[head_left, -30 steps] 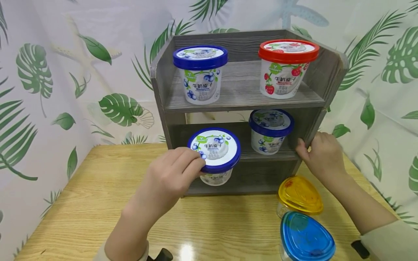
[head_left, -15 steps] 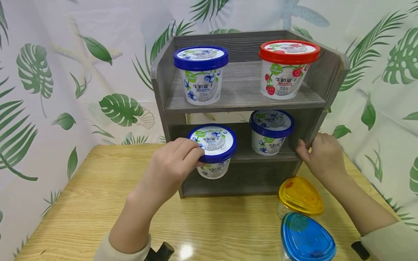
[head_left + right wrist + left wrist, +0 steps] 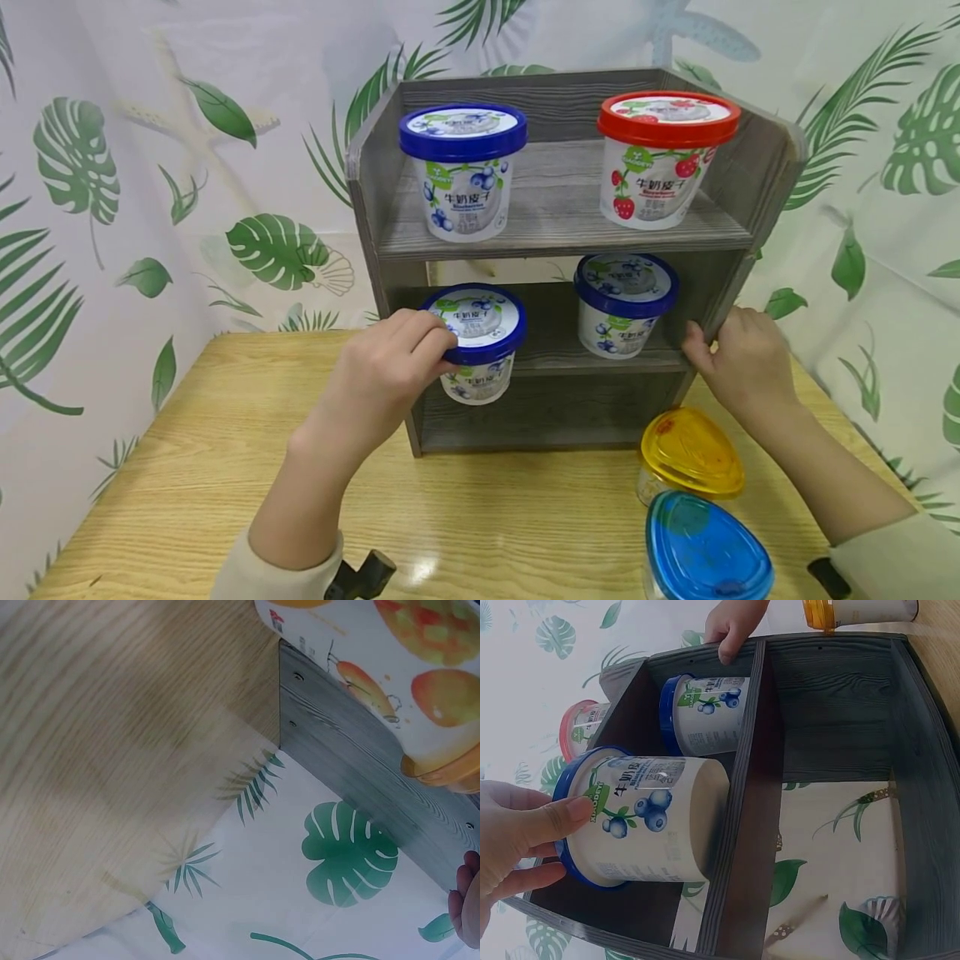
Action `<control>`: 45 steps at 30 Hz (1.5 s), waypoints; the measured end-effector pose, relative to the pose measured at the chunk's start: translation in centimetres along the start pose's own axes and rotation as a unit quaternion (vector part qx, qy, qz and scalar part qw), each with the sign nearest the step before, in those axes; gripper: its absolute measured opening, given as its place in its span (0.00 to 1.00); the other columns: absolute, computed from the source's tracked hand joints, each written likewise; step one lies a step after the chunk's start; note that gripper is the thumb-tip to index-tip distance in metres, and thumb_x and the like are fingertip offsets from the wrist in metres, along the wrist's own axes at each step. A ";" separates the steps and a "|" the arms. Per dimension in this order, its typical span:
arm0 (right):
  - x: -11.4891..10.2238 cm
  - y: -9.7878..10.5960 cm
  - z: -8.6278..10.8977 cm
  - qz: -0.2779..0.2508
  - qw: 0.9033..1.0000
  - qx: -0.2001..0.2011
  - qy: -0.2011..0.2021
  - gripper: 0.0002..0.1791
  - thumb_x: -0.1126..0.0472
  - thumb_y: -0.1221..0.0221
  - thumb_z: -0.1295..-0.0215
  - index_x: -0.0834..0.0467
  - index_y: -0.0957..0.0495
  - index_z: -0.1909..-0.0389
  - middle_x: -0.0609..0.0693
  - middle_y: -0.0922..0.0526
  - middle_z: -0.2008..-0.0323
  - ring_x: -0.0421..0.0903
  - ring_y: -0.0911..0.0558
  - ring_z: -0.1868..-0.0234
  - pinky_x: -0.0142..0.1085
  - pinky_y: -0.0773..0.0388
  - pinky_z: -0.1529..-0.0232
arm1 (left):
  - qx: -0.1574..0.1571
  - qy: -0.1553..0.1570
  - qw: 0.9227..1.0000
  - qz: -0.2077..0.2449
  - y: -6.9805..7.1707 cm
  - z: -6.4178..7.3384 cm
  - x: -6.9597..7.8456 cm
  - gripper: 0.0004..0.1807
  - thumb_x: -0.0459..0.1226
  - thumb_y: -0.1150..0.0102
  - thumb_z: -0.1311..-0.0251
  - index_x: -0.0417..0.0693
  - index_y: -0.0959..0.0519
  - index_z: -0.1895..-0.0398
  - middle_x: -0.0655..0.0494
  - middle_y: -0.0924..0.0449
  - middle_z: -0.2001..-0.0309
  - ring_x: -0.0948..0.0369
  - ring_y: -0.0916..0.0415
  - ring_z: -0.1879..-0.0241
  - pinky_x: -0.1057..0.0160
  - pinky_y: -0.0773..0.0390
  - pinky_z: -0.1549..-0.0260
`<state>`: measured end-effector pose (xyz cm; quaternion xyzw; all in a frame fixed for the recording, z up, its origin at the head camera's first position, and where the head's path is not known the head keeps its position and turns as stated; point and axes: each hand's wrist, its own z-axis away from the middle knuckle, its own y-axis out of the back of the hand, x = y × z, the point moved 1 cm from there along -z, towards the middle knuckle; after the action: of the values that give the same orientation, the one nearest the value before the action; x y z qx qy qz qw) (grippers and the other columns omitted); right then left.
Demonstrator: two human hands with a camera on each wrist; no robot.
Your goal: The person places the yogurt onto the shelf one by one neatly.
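My left hand (image 3: 393, 358) pinches the rim of a white tub with a blue lid and blueberry print (image 3: 480, 379). The left wrist view shows the thumb on this tub (image 3: 649, 821), which is tilted in front of the middle shelf of a grey wooden rack (image 3: 562, 242). Whether its base touches the shelf board, I cannot tell. My right hand (image 3: 746, 362) grips the rack's right side panel, thumb on the inner side. Another blueberry tub (image 3: 618, 329) stands on the middle shelf's right, with a third blueberry tub (image 3: 465, 196) and a red-lidded strawberry tub (image 3: 656, 183) above.
Right of the rack's front, a yellow-lidded container (image 3: 690, 454) and a blue-lidded container (image 3: 705, 546) stand on the wooden table (image 3: 195, 492). A leaf-patterned cloth (image 3: 247, 167) hangs behind and along the sides.
My left hand has moved the held blueberry tub up and to the left, closer to the left part of the middle shelf. The right hand keeps its place on the rack.
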<state>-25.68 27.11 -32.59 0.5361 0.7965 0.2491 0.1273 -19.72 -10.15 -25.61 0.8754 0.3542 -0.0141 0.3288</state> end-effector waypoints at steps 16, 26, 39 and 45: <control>0.0 0.1 0.0 -0.004 1.000 0.007 0.001 0.27 0.46 0.64 0.33 0.66 0.35 0.77 0.58 0.34 0.87 0.56 0.35 0.84 0.41 0.40 0.82 | 0.008 0.014 1.000 -0.005 -0.5 -0.1 -0.2 0.11 0.35 0.33 0.51 0.38 0.24 0.71 0.50 0.23 0.69 0.55 0.24 0.68 0.62 0.20 0.68; -0.1 0.1 0.0 -0.002 1.000 0.004 0.003 0.28 0.45 0.64 0.32 0.66 0.35 0.77 0.58 0.34 0.87 0.56 0.35 0.84 0.41 0.40 0.83 | 0.004 0.036 0.999 -0.015 -0.9 0.0 -0.4 0.13 0.37 0.31 0.52 0.38 0.23 0.71 0.49 0.23 0.69 0.54 0.24 0.67 0.61 0.20 0.68; 0.1 -0.1 0.1 -0.004 1.000 0.010 0.007 0.28 0.45 0.64 0.32 0.66 0.35 0.77 0.57 0.34 0.87 0.56 0.35 0.84 0.41 0.41 0.83 | 0.047 0.011 0.997 -0.064 -1.5 -0.5 0.1 0.09 0.40 0.39 0.41 0.42 0.19 0.71 0.52 0.19 0.70 0.55 0.21 0.68 0.59 0.20 0.70; 0.1 0.0 0.0 -0.006 1.000 0.003 0.004 0.26 0.47 0.62 0.33 0.66 0.35 0.77 0.58 0.34 0.87 0.56 0.35 0.84 0.42 0.39 0.83 | 0.073 0.006 0.994 -0.082 -2.0 -0.5 0.3 0.10 0.39 0.43 0.38 0.43 0.18 0.72 0.52 0.19 0.71 0.55 0.21 0.69 0.60 0.22 0.73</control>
<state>-25.67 27.19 -32.54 0.5305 0.8010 0.2482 0.1238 -20.83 -8.60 -26.38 0.8650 0.4247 -0.0616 0.2600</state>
